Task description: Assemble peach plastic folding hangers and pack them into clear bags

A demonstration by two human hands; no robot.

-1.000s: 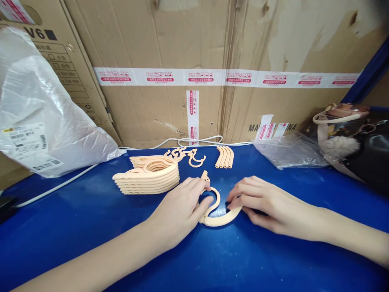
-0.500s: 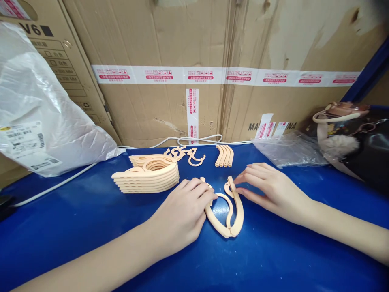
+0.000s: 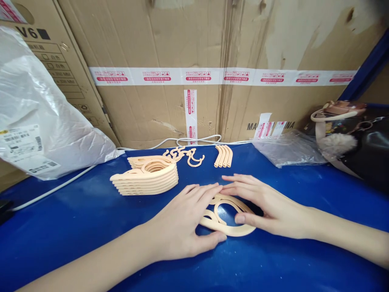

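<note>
A beige plastic folding hanger (image 3: 238, 231) lies on the blue table with its two arms folded close together and its curved end to the right. My left hand (image 3: 185, 223) holds its left end, fingers over the back and thumb along the front; that end is mostly hidden. On the other side, my right hand (image 3: 267, 207) has its fingers on the back edge and its thumb by the inner curve. Behind my left hand sits a stack of folded hangers (image 3: 146, 182). Several loose hanger hooks (image 3: 196, 160) and short curved beige pieces (image 3: 223, 156) lie farther back.
Cardboard boxes (image 3: 158, 109) stand along the back of the blue table (image 3: 243, 267). A white plastic package (image 3: 45, 117) leans at the left, with a white cable (image 3: 54, 188) before it. At the right are a clear plastic bag (image 3: 285, 150) and a black bag (image 3: 367, 146).
The hanger has turned so its curved end points right, and its arms have come together. My right hand has moved from beside one arm tip to the hanger's right side.
</note>
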